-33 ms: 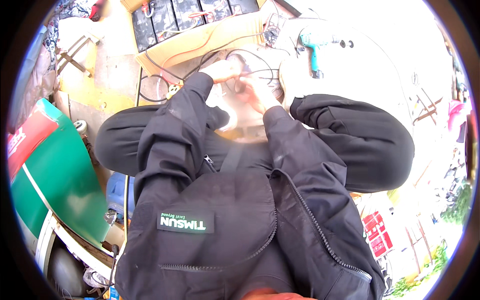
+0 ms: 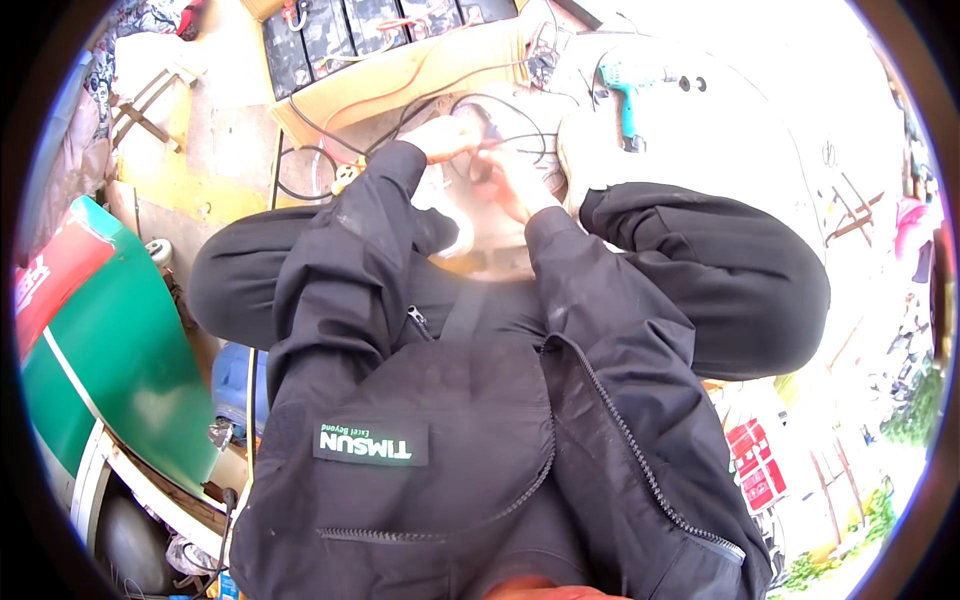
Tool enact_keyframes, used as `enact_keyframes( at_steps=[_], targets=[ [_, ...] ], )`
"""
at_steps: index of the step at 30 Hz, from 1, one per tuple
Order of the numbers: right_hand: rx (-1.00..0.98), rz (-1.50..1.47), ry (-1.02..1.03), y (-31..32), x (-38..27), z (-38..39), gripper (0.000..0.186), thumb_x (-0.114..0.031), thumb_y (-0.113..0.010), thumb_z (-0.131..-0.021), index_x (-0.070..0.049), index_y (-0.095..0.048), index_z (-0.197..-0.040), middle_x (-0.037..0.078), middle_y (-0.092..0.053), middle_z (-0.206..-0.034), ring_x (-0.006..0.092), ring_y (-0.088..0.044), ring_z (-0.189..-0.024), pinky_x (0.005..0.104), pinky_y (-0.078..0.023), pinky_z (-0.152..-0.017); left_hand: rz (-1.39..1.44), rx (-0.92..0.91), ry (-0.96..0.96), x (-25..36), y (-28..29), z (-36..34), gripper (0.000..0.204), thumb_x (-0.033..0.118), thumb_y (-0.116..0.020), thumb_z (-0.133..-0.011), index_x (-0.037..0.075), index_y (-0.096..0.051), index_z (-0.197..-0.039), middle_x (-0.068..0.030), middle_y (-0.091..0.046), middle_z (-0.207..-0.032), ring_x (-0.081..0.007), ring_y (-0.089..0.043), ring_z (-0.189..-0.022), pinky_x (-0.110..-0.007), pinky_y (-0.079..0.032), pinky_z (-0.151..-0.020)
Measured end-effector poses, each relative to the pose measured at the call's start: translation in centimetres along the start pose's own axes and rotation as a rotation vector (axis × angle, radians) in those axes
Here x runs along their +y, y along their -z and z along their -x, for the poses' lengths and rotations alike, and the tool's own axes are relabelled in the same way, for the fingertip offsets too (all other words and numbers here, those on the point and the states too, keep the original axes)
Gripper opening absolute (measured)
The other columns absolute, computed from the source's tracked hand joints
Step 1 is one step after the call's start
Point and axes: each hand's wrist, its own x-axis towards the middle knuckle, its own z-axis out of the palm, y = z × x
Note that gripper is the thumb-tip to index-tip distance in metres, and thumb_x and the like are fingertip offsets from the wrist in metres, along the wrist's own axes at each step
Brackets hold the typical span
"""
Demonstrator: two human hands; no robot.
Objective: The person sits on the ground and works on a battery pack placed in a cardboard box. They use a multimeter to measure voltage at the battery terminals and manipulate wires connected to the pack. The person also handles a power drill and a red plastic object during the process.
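Note:
Both my hands are close together in front of my crossed legs, beyond a hazy bright patch. My left hand (image 2: 447, 138) has its fingers bent inward and pressed together at the tips. Close by on the right, my right hand (image 2: 510, 185) is pinched towards the left fingertips. Whatever sits between the fingers is small and washed out by glare, so I cannot make it out. Black cables (image 2: 545, 140) loop on the ground around and just beyond both hands. A yellow fitting (image 2: 345, 175) lies beside my left sleeve.
Ahead stands an open cardboard box (image 2: 400, 90) holding several dark battery blocks (image 2: 375, 22) with red and white leads. A teal power drill (image 2: 628, 95) lies to the right. At the left are a green curved panel (image 2: 150, 340), a blue container (image 2: 235, 385) and a small folding stool (image 2: 150, 115).

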Motion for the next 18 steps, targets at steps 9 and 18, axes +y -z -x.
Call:
enact_keyframes(
  at_steps=[9,18],
  targets=[
    [0.193,-0.034,-0.017,-3.0,1.2,1.2,0.040,-0.016,-0.068,-0.083,-0.010,-0.055,-0.121,0.008,-0.054,-0.116,0.0239,-0.051,-0.111,0.0445,-0.052,-0.087,-0.234,0.183,-0.010,-0.3,-1.6,0.5,0.034,0.036,-0.055,-0.089,0.007,-0.072,-0.096,-0.0226,-0.068,-0.097,-0.0395,-0.065,-0.095,-0.047,-0.049,-0.085],
    [0.312,-0.042,0.036,-5.0,1.2,1.6,0.038,-0.014,-0.069,-0.085,-0.008,-0.056,-0.120,0.005,-0.058,-0.104,0.0168,-0.059,-0.093,0.0388,-0.053,-0.078,-0.171,0.268,-0.102,-0.2,-1.8,1.3,0.025,0.026,-0.063,-0.089,0.005,-0.071,-0.100,-0.0200,-0.069,-0.090,-0.0346,-0.067,-0.084,-0.040,-0.051,-0.076]
  ],
)
